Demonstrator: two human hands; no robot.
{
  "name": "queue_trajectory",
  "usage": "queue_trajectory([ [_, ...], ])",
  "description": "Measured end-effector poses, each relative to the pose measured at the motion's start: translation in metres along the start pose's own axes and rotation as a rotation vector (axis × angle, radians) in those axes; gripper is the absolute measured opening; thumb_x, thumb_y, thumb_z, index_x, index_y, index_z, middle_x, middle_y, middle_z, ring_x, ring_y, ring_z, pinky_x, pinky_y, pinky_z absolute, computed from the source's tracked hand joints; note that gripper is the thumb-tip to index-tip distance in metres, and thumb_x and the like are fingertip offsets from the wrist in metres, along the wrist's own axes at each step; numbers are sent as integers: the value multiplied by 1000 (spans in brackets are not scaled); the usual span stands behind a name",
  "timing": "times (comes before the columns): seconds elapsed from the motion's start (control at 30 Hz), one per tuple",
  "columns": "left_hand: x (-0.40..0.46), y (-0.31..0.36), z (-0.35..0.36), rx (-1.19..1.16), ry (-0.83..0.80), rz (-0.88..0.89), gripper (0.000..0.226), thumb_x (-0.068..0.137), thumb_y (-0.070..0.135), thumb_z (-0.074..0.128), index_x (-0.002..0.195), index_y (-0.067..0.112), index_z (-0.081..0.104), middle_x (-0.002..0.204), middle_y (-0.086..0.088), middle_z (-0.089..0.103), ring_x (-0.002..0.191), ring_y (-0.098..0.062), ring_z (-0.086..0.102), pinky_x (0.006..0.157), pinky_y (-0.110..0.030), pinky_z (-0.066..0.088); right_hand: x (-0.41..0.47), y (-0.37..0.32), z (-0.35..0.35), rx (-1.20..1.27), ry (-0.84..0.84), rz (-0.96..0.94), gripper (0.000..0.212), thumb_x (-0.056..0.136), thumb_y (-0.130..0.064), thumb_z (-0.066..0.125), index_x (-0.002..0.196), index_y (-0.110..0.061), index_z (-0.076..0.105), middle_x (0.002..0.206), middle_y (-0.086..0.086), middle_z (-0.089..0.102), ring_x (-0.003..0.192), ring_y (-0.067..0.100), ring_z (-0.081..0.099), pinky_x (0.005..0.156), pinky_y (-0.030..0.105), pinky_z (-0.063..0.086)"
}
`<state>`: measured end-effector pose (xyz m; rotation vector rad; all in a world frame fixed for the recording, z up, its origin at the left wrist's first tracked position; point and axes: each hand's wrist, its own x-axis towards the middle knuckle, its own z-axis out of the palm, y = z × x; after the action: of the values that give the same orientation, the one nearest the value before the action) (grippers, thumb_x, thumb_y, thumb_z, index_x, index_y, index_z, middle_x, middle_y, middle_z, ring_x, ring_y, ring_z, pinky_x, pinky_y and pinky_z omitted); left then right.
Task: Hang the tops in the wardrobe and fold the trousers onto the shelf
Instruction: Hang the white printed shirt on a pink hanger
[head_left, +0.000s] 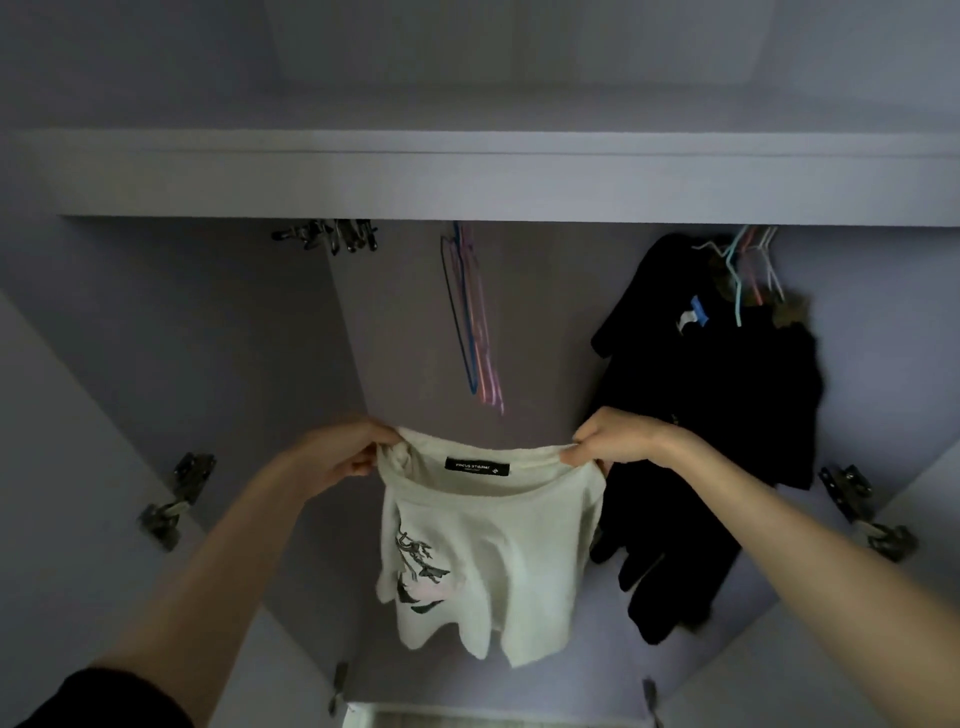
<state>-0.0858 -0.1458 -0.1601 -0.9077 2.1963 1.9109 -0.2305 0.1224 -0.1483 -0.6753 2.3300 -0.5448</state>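
Note:
I hold a cream-white top with a black neck label and a dark printed design up in front of the open wardrobe. My left hand grips its left shoulder edge. My right hand pinches the right shoulder edge. The top hangs down between them, stretched at the collar. Several empty thin hangers, blue and pink, hang behind it at the centre of the wardrobe. Black garments hang on hangers at the right.
A white shelf runs across above the hanging space. More pale hangers cluster at the upper right over the black clothes. Both wardrobe doors stand open, with hinges at left and right.

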Motion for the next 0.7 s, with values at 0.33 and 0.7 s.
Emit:
queue_trajectory([
  [0.33,-17,19,-4,170,208,138,19,85,3,57,68,13,60,62,0,51,61,-12,43,60,-24,33,83,-70,-9,660,294,-118,38,101,-18,38,137,-9,41,134,9,50,110,20,52,82,30,44],
  [0.7,-25,12,-39,212,263,89,9,87,8,59,78,8,60,70,-4,51,67,-14,46,61,-23,37,140,-105,-26,856,501,-71,17,88,-7,57,75,-16,64,87,9,64,72,21,59,68,33,55],
])
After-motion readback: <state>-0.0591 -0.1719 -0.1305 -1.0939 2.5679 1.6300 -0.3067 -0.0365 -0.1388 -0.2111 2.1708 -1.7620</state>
